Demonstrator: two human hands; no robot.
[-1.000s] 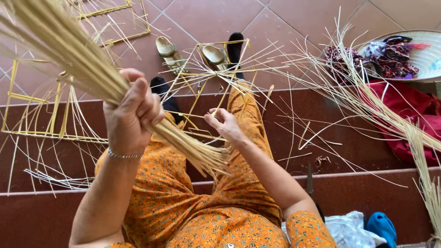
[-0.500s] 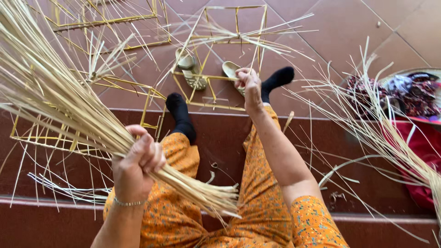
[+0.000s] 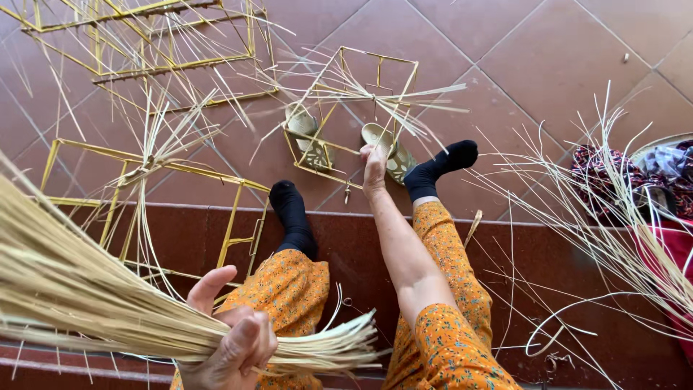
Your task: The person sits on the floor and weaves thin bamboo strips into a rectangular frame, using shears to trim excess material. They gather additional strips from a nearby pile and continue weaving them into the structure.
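Observation:
My left hand (image 3: 229,339) grips a thick bundle of pale straw strips (image 3: 86,300) that fans out to the left, cut ends pointing right. My right hand (image 3: 374,167) is stretched forward down to the floor, fingers on a small yellow stick frame (image 3: 339,115) beside a tan sandal (image 3: 388,150). Whether it grasps the frame or a strip I cannot tell. My legs in orange patterned trousers and black socks (image 3: 290,213) rest on a dark red step (image 3: 180,231).
Larger yellow stick frames (image 3: 144,43) and loose strips lie on the brown tiled floor (image 3: 520,50) at left and back. A second sandal (image 3: 303,130) sits inside the small frame. Long curling strips (image 3: 613,217) and a tray of coloured cloth (image 3: 650,170) are at right.
My right hand has reached from my knee out to the small frame on the floor. The left hand with the bundle has dropped lower, toward the bottom of view.

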